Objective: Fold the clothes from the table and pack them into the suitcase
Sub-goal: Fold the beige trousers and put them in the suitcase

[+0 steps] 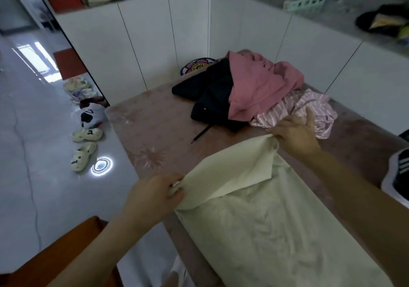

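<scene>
A cream garment (pixel 265 215) lies spread along the near part of the pink table (pixel 159 127), its far end folded back toward me. My left hand (pixel 152 196) pinches the left corner of that fold. My right hand (pixel 296 131) grips the right corner, thumb raised. Beyond them a pile of clothes sits on the table: a black garment (pixel 210 91), a pink garment (pixel 256 83) on top of it, and a pink striped garment (pixel 309 109) at the right. No suitcase is in view.
White panels (pixel 155 36) wall the table's far sides. A patterned plate (pixel 194 64) peeks out behind the pile. Pale clogs (pixel 86 145) and other shoes line the glossy floor at left. An orange seat (pixel 55 255) is near left. A black sneaker (pixel 398 176) sits at the right edge.
</scene>
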The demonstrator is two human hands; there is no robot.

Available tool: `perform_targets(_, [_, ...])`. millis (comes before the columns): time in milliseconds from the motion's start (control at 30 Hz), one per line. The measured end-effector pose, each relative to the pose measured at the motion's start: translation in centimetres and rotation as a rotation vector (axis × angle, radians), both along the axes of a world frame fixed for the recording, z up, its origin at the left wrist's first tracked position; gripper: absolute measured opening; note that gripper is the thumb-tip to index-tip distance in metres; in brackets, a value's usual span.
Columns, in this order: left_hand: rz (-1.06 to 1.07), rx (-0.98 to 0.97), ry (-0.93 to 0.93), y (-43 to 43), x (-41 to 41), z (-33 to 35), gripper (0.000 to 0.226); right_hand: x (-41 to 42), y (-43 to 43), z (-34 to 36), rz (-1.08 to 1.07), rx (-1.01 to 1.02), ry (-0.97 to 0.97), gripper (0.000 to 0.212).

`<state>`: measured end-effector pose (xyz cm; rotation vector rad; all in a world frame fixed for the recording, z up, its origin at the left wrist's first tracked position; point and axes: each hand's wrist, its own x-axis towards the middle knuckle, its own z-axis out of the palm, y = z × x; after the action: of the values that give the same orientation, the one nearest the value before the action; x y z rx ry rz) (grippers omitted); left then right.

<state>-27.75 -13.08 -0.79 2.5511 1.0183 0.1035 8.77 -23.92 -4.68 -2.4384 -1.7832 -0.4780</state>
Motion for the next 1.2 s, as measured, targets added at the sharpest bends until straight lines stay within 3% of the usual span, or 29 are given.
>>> perform_targets(133, [-0.243, -0.04, 0.066, -3.7, 0.7, -1.0, 0.049, 0.2, -4.6, -1.2, -0.049, -0.048, 0.038, 0.027])
perform_targets(267, [-0.448, -0.094, 0.291, -6.7, 1.7, -2.2, 0.041, 0.0, -8.6, -3.1, -0.057, -0.093, 0.03, 0.025])
perform_targets(367, [-0.493, -0.165, 0.473, -8.3, 1.9, -3.3, 0.052, -0.4, -11.4, -5.2, -0.07, -0.214, 0.067, 0.034])
perform_targets(467, [-0.381, -0.243, 0.419, -8.5, 2.1, -4.6, 0.059, -1.3, -13.4, -6.7, -0.128, -0.279, 0.17, 0.048])
perform_targets(567, [-0.311, -0.058, 0.304, -7.2, 2.9, -7.3, 0.084, -3.1, -13.1, -5.9, -0.18, -0.3, 0.325, 0.058])
perform_targets(733, [-0.333, -0.021, 0.427, -7.3, 4.2, -12.1, 0.094, -5.4, -11.0, -6.7, -0.031, -0.58, 0.37, 0.074])
perform_targets(867, [-0.304, -0.038, 0.375, -6.8, 4.6, -12.7, 0.101, -4.6, -8.7, -5.4, -0.052, -0.556, 0.455, 0.082])
perform_targets(967, [-0.153, -0.056, 0.28, -4.8, 4.8, -11.7, 0.113, -3.2, -5.5, -3.7, -0.041, -0.557, 0.37, 0.078])
perform_targets(1067, [0.01, -0.123, 0.338, -2.9, 4.9, -11.0, 0.118, -2.3, -2.0, -2.8, 0.03, -0.654, 0.165, 0.078])
perform_targets(1200, [0.053, -0.176, 0.406, -1.9, 4.7, -10.9, 0.095, -2.2, 0.8, -3.6, 0.081, -0.77, 0.112, 0.065])
